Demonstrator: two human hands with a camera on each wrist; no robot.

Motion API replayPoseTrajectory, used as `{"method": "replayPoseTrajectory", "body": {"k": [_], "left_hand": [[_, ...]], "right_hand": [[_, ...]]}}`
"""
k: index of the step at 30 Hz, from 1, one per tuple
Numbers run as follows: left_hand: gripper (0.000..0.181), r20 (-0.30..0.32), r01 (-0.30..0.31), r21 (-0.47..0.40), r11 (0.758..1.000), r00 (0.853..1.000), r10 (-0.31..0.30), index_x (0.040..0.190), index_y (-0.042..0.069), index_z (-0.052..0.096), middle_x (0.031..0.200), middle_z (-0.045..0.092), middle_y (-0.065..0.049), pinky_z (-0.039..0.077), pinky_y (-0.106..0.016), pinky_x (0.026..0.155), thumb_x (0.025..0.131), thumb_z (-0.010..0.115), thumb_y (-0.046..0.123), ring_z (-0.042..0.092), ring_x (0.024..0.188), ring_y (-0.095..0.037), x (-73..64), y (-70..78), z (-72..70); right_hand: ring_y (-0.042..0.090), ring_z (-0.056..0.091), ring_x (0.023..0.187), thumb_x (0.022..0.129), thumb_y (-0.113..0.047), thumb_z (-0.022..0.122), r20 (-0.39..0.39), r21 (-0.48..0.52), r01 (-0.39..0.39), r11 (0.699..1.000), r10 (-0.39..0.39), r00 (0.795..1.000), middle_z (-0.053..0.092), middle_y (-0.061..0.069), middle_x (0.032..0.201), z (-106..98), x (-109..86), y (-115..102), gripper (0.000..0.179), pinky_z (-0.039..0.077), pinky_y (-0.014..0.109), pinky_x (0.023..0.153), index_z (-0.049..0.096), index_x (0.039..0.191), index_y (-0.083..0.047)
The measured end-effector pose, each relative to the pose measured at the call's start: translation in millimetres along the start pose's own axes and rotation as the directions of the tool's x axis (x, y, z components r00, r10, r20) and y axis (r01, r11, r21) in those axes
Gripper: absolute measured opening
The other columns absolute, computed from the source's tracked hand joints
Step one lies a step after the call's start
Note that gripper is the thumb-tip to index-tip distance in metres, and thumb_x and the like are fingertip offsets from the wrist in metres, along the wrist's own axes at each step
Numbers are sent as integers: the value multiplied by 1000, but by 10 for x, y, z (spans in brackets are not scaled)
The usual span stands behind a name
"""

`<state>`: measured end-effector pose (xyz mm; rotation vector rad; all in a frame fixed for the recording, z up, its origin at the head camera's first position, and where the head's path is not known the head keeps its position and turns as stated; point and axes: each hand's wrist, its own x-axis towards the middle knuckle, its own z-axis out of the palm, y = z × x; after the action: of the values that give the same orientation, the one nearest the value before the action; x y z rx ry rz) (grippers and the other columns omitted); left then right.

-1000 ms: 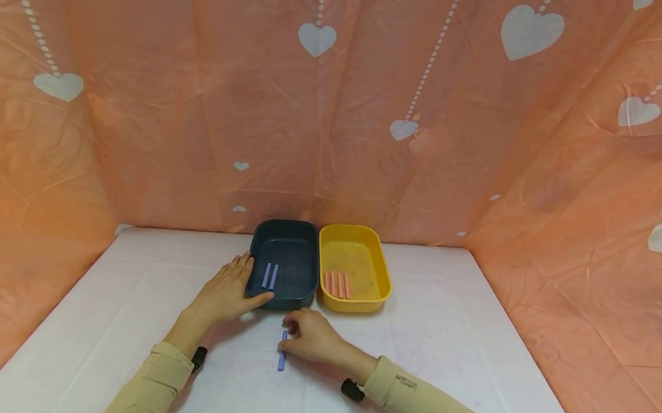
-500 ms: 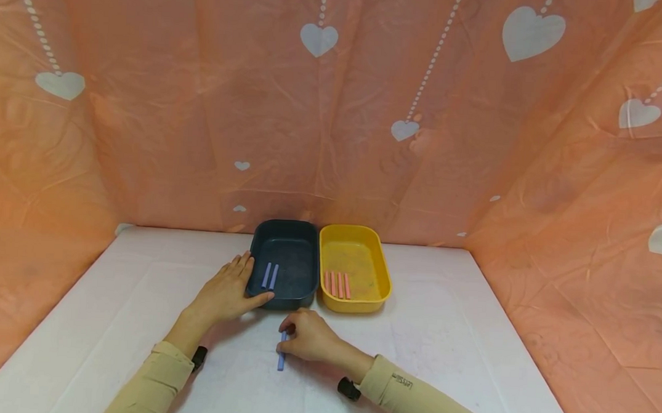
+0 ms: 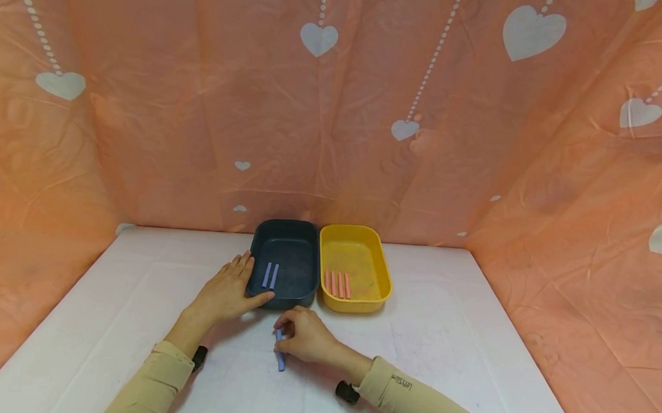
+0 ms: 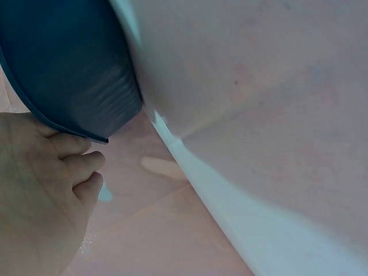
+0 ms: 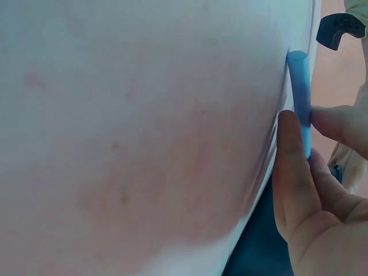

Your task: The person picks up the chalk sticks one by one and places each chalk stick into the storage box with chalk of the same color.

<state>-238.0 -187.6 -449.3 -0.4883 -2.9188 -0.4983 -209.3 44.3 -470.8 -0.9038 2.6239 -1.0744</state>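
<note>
My right hand point(image 3: 306, 336) pinches a blue-violet stick of chalk point(image 3: 281, 363) between thumb and fingers, just in front of the dark tray. In the right wrist view the chalk point(image 5: 299, 80) shows as a smooth round stick with its end close to the white surface. My left hand point(image 3: 224, 293) rests against the left side of the dark blue tray point(image 3: 300, 267), its thumb along the front rim. Two matching chalk sticks point(image 3: 273, 277) lie side by side inside that tray. From the left wrist, my left hand point(image 4: 43, 190) touches the outside of the tray's rim.
A yellow tray point(image 3: 365, 251) stands directly right of the dark one and holds several pink chalk sticks point(image 3: 340, 285) in a row. Both trays are at the back of the white table point(image 3: 442, 334), close to an orange curtain point(image 3: 290, 124) with white hearts.
My right fingers have closed on the blue-violet chalk, and its far end has swung slightly left. The left hand and both trays have stayed where they were.
</note>
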Motion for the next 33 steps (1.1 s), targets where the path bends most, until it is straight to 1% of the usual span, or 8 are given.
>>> {"method": "replayPoseTrajectory", "body": {"k": [4,10,14,27,33], "left_hand": [[104,5,2,-3,1000,1000,-2,152,-19,34,161,30,-36,29,-62,121,95,63,64,31,149,-53,3,1,2],[104,4,1,2,1000,1000,-1,152,-18,35,161,30,-36,29,-62,121,95,63,64,31,149,-53,6,-8,15],[104,3,2,2,1000,1000,-2,152,-18,35,161,30,-36,29,-62,121,94,63,64,31,149,-53,9,-10,19],[104,6,-4,9,1000,1000,4,152,-18,35,161,31,-36,29,-62,120,95,62,65,31,149,-53,7,-2,8],[104,14,0,6,1000,1000,0,152,-18,34,162,30,-36,28,-62,121,95,61,65,30,149,-53,7,-1,1]], "right_hand": [[-4,58,73,80,-5,88,-7,74,-8,997,9,1000,60,-3,90,14,-4,-9,25,51,14,71,76,102,-5],[-5,59,71,80,-1,87,-19,128,-7,992,10,1000,60,-2,90,24,-20,-27,25,52,14,69,76,102,-3],[-5,59,71,80,0,87,-25,146,-7,989,10,1000,60,-3,90,29,-30,-27,25,52,14,68,76,101,-3],[-5,60,70,80,-2,86,-55,155,15,988,-7,998,60,-3,90,13,-58,-38,25,53,15,68,76,103,-4],[-3,62,71,82,-1,84,-70,200,16,980,-2,998,60,-2,95,-51,-67,-85,25,55,16,66,75,106,-2]]}}
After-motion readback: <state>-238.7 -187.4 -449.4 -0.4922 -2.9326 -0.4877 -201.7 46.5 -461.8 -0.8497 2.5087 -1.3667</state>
